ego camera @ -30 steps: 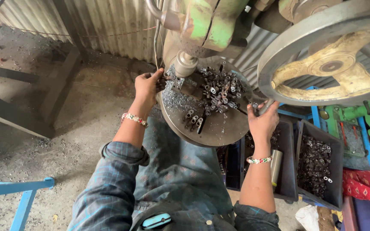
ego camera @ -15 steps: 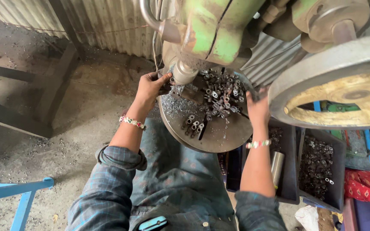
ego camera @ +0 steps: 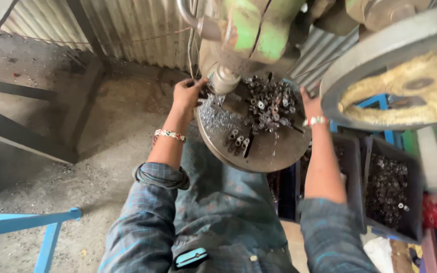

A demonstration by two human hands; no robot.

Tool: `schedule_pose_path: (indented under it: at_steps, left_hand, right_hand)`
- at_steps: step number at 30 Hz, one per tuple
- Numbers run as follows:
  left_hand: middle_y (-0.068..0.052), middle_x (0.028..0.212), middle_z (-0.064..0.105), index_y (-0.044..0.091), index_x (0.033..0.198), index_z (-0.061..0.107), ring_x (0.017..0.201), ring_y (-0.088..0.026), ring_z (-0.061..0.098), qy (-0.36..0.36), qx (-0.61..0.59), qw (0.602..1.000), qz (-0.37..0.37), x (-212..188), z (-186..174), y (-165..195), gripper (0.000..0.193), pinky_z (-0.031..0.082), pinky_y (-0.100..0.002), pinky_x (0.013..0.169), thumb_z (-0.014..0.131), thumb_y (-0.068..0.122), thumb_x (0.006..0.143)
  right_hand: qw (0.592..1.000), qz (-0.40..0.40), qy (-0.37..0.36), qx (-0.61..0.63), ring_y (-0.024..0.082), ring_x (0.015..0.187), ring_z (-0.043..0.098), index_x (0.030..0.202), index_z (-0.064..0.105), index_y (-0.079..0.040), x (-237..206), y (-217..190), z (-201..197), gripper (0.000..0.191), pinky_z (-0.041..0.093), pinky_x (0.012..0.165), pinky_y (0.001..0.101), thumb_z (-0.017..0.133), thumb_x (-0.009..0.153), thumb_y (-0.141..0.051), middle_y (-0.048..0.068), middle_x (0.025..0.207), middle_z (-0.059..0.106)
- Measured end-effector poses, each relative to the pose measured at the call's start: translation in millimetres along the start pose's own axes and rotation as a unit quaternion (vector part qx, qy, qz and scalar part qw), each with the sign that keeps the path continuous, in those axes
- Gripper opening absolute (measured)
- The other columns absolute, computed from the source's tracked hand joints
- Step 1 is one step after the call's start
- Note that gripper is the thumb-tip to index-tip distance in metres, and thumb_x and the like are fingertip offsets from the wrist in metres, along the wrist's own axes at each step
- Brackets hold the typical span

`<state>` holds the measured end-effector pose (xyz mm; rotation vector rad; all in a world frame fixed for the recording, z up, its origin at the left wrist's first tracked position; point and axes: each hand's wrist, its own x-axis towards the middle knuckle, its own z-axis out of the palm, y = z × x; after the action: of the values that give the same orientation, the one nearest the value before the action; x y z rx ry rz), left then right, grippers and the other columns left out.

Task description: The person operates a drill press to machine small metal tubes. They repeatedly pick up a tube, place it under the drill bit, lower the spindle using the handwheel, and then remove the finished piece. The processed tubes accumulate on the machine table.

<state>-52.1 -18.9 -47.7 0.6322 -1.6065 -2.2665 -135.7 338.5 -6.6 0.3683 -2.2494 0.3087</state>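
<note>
A round metal table [ego camera: 269, 154] of a green drill press [ego camera: 251, 28] carries a heap of several small metal sleeves [ego camera: 271, 103] and metal shavings. My left hand [ego camera: 188, 93] rests at the table's left edge, fingers curled right under the drill's spindle [ego camera: 224, 80]; what it grips is hidden. My right hand [ego camera: 310, 103] reaches up at the table's right edge, next to the heap, partly hidden behind a large grey pulley wheel [ego camera: 395, 65]. Both wrists wear bead bracelets.
Two dark bins [ego camera: 393, 189] of small metal parts stand at the right, below the wheel. A blue metal frame [ego camera: 26, 225] is at the lower left. Corrugated sheet walls [ego camera: 127, 30] stand behind, with a dusty concrete floor [ego camera: 97, 167] on the left.
The view has tilted, so the wheel sits higher. My right hand has risen from the table's lower right edge to beside the heap. My left hand stays at the spindle.
</note>
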Motion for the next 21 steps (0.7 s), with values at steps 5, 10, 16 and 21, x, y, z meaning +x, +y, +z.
schedule_pose_path:
  at_steps: [5,10,16,21]
  left_hand:
    - [0.0,0.077,0.074,0.003,0.083,0.064,0.067,-0.008,0.066,0.253,-0.153,0.922,0.251,-30,-45,-12,0.023,0.055,-0.024,0.062,0.073,0.022,0.093]
    - [-0.007,0.074,0.063,0.001,0.086,0.066,0.069,-0.01,0.052,0.138,0.169,0.919,0.327,-116,-31,-56,0.025,0.048,-0.027,0.064,0.084,0.017,0.094]
    - [-0.012,0.092,0.072,0.008,0.089,0.072,0.092,-0.036,0.063,0.011,0.424,0.814,0.396,-144,7,-68,0.016,0.05,-0.046,0.086,0.083,0.016,0.08]
    - [-0.016,0.106,0.069,0.005,0.102,0.069,0.107,-0.038,0.062,-0.078,0.431,0.787,0.435,-137,29,-59,0.029,0.049,-0.048,0.091,0.07,0.008,0.073]
  right_hand:
    - [0.933,0.217,-0.161,0.237,0.014,0.07,0.054,0.09,0.059,-0.003,-75,22,-89,0.038,0.049,0.069,0.0317,0.09,0.084,-0.022,0.004,0.077,0.062]
    - [0.916,0.169,-0.095,0.352,0.006,0.075,0.041,0.097,0.055,-0.003,-71,21,-87,0.038,0.04,0.068,0.0238,0.091,0.089,-0.009,-0.003,0.087,0.051]
    - [0.912,0.182,-0.058,0.363,0.008,0.077,0.046,0.103,0.056,-0.001,-75,21,-67,0.036,0.043,0.07,0.0259,0.09,0.091,-0.009,-0.002,0.09,0.054]
    - [0.957,0.144,-0.072,0.242,0.021,0.073,0.056,0.101,0.06,0.001,-77,31,-59,0.039,0.049,0.071,0.0373,0.091,0.09,-0.019,0.007,0.083,0.063]
